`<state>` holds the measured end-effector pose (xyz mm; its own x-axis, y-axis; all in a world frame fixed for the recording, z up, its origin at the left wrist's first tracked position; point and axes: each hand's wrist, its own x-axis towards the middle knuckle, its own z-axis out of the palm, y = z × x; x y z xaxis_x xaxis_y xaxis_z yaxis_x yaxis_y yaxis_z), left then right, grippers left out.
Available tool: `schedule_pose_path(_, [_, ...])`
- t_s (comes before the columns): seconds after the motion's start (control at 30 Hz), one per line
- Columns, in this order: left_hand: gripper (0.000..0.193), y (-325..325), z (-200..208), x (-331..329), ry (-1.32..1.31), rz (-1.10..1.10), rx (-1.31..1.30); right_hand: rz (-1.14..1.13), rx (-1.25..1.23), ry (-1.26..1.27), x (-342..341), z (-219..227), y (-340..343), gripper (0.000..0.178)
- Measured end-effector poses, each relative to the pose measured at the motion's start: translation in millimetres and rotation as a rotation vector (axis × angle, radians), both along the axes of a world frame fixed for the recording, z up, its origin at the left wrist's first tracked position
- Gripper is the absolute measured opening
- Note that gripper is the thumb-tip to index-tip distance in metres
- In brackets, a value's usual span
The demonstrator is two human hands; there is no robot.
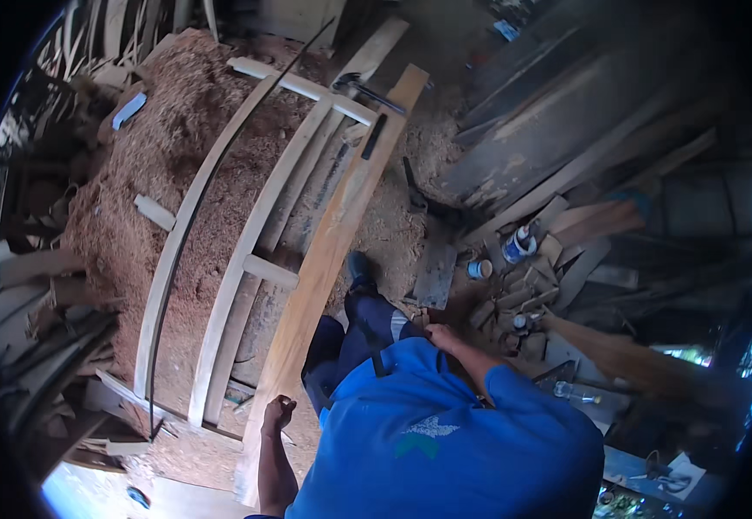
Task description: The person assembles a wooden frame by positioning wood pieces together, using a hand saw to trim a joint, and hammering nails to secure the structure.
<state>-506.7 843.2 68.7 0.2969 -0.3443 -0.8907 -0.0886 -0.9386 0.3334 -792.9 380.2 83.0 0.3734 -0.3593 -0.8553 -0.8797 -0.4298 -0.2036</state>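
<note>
My left hand [279,413] is beside the near end of a long brown plank [320,268], its fingers curled in. Whether anything small is inside them I cannot make out. Bent in front of my right thigh, my right hand [439,337] has its fingers too small and partly hidden to read. Left of the plank lies a pale wooden frame, with a curved inner rail [250,233], a curved outer rail [181,233] and a crosspiece [302,86] at the far end. A claw hammer [367,90] rests across that far end. Near it, a short black bar [374,137] lies on the plank.
A big heap of sawdust [164,112] spreads under and behind the frame. To my right are a small can [480,269], a blue-and-white tub [520,246], wood offcuts [527,290] and a clear bottle [578,393]. Large boards [549,130] lean at the far right.
</note>
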Motion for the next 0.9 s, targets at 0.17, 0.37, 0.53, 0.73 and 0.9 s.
schedule_pose_path(0.17, [0.036, -182.8, -9.4, 5.2, -0.137, -0.252, -0.341, -0.676, -0.088, -0.075, -192.5, -72.2, 24.0, 0.042])
schedule_pose_path(0.37, [0.036, -364.8, -22.2, 45.4, -0.284, -0.341, -0.45, -0.741, 0.078, -0.105, -161.9, -140.4, -37.3, 0.035])
schedule_pose_path(0.53, [0.054, -550.6, -65.8, 73.1, -0.608, -0.171, -0.453, -0.208, 0.036, -0.003, -92.2, -203.8, -185.5, 0.027])
schedule_pose_path(0.73, [0.114, -649.0, -121.9, 86.0, -0.872, -0.336, -0.195, -0.19, -0.17, -0.321, -18.6, -351.8, -378.0, 0.026])
schedule_pose_path(0.9, [0.126, -633.1, -154.1, 93.0, -0.969, -0.424, -0.249, -0.247, -0.343, -0.336, -15.3, -496.9, -449.9, 0.04])
